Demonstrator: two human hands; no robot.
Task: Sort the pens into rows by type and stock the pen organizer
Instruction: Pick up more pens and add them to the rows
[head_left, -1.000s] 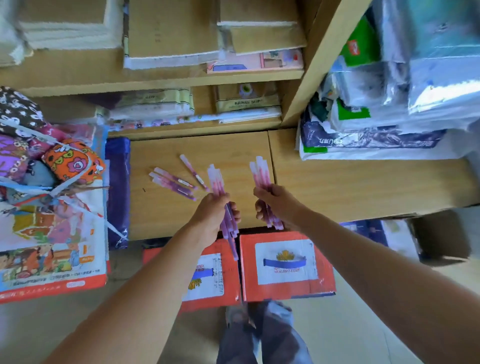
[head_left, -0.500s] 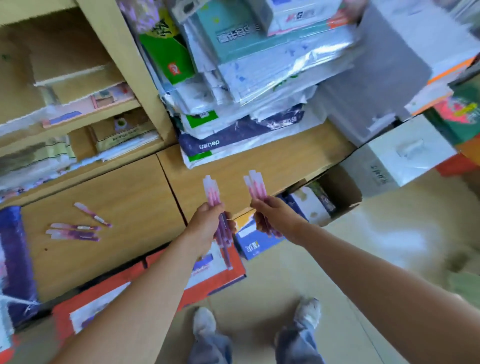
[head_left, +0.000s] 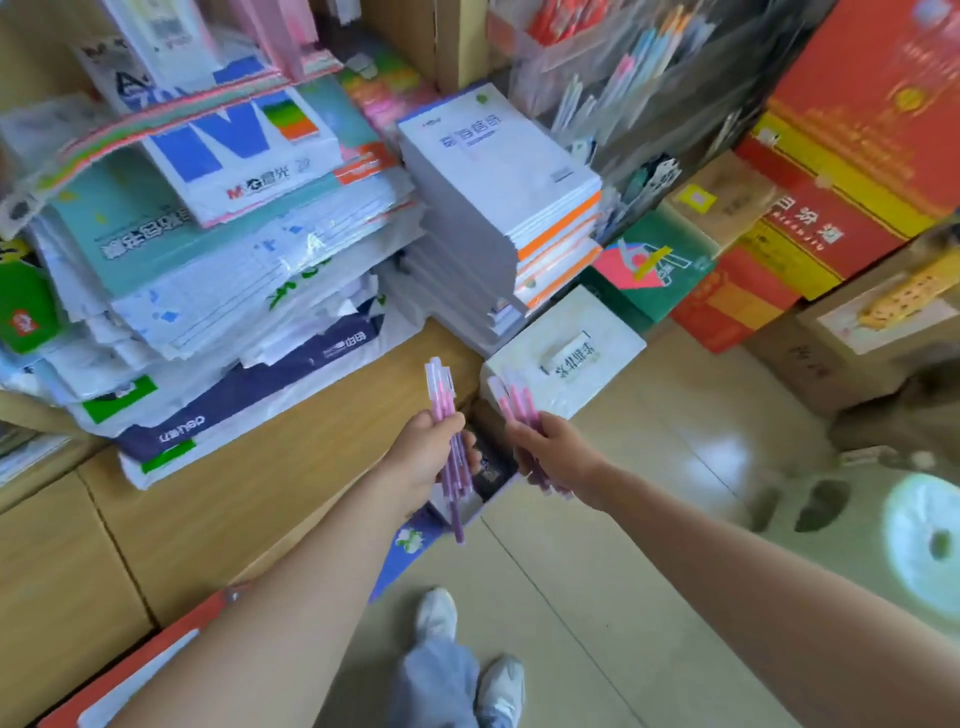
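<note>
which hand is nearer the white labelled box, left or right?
Right. The right hand is just below the near-left corner of the white box, its pink pens overlapping that corner in the image. The left hand is further left, over the wooden shelf edge.

wood shelf (head_left: 291, 467) w/ paper packs (head_left: 234, 291)

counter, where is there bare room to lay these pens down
Bare wood runs along the counter's front strip, between the navy pack and the front edge, left of the left hand. The panel further left is bare too. Behind the strip, paper stacks and the notebook stack crowd the counter to the back.
</note>
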